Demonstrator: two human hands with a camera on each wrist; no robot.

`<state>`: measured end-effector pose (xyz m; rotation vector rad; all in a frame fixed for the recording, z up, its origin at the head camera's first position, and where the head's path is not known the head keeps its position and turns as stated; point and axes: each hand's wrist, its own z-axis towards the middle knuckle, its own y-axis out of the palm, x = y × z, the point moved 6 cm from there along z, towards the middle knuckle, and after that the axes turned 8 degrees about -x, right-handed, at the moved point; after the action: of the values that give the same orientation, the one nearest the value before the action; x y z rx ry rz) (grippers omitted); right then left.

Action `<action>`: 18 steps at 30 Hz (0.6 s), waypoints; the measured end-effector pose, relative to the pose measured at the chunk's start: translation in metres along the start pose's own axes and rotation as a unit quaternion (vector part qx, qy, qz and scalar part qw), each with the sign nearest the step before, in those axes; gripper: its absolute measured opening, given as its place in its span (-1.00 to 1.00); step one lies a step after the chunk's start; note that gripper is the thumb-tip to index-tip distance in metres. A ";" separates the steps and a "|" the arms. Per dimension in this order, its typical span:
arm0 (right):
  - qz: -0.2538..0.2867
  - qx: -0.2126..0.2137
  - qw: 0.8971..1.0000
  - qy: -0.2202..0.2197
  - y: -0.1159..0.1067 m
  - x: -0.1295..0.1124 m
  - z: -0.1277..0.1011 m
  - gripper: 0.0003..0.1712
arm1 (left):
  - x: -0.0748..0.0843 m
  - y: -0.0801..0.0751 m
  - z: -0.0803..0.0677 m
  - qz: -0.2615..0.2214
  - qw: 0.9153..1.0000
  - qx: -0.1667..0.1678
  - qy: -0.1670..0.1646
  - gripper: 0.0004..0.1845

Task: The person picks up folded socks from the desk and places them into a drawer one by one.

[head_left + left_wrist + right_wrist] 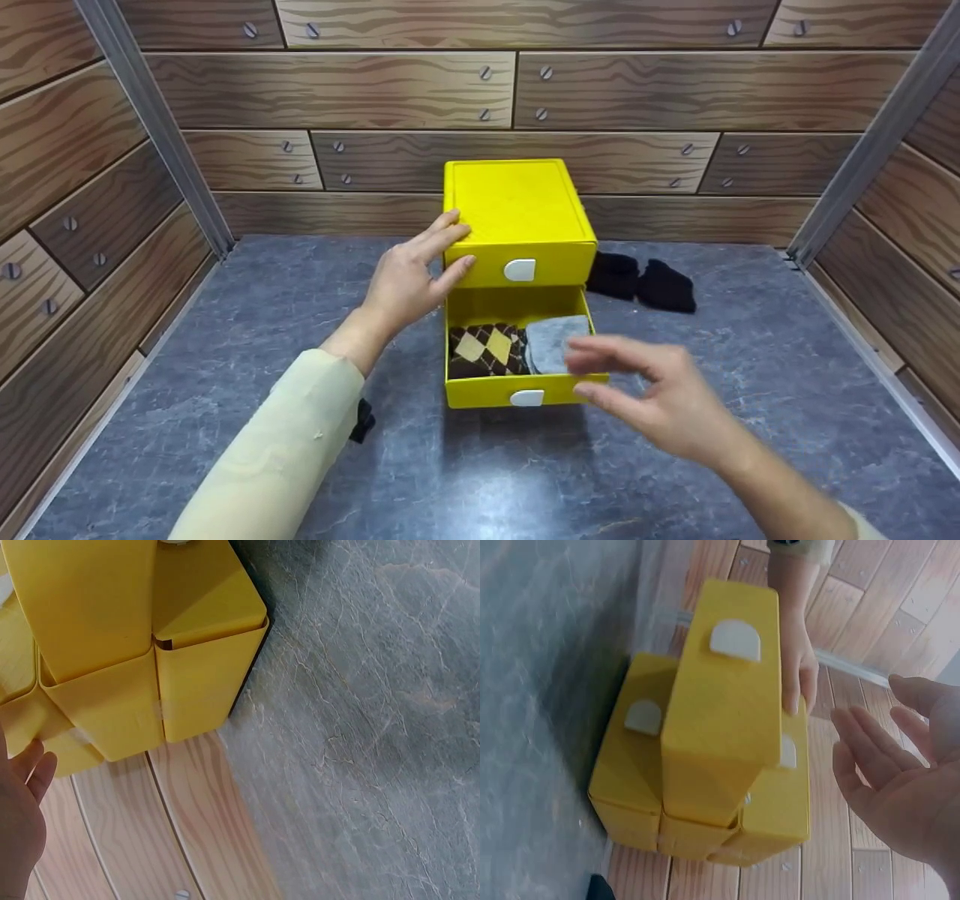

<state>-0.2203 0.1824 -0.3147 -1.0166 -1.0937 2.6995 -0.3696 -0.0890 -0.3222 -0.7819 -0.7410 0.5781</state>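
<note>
Small black item [363, 421], partly hidden by sleeve, left of the yellow drawer unit [517, 199]; left hand [405, 281] rests at the unit's upper front-left corner, fingers spread, no pinch. Lower drawer [480, 394] sticks out of the unit's front: probably light, stiff plastic, slides easily, smooth; best hold is its white tab [527, 398]. Inside it, argyle cloth [487, 349] left, grey cloth [551, 337] right, both likely soft, unbreakable. Black cloth pieces [666, 286] lie right of the unit. Right hand [660, 397] by the drawer's front-right corner, thumb and fingers apart, holding nothing.
</note>
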 end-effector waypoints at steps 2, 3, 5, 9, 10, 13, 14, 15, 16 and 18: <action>0.014 -0.021 1.000 0.002 0.010 0.001 -0.003 -0.42 | 0.000 0.001 0.000 -0.002 1.000 0.003 0.002 -0.44; 0.019 -0.030 0.999 0.007 0.015 0.002 -0.005 -0.43 | 0.000 0.001 0.000 -0.002 1.000 0.003 0.002 -0.44; 0.032 -0.049 0.998 0.025 0.025 0.007 -0.008 -0.47 | 0.000 0.001 0.000 -0.004 1.000 0.003 0.002 -0.44; 0.048 -0.078 0.993 0.073 0.040 0.019 -0.015 -0.51 | -0.001 0.002 0.000 -0.003 1.000 -0.001 0.001 -0.43; 0.051 -0.085 0.992 0.083 0.043 0.022 -0.016 -0.51 | -0.001 0.002 0.000 -0.003 1.000 -0.001 0.001 -0.43; 0.056 -0.103 0.987 0.112 0.050 0.031 -0.019 -0.51 | 0.000 0.002 -0.001 -0.001 1.000 -0.001 0.001 -0.44; 0.058 -0.107 0.985 0.121 0.052 0.034 -0.020 -0.50 | 0.000 0.001 -0.001 -0.001 1.000 -0.001 0.001 -0.44; 0.059 -0.112 0.984 0.128 0.054 0.037 -0.020 -0.50 | 0.000 0.001 -0.001 -0.001 1.000 -0.001 0.001 -0.44; 0.063 -0.115 0.982 0.136 0.055 0.039 -0.020 -0.49 | 0.000 0.001 -0.001 -0.002 1.000 -0.001 0.001 -0.44; 0.066 -0.121 0.980 0.147 0.057 0.044 -0.021 -0.49 | 0.000 0.001 0.000 -0.004 1.000 -0.001 0.001 -0.44</action>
<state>-0.2320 0.1649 -0.3862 -1.5191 -1.3557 2.4390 -0.3695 -0.0882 -0.3233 -0.7807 -0.7414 0.5698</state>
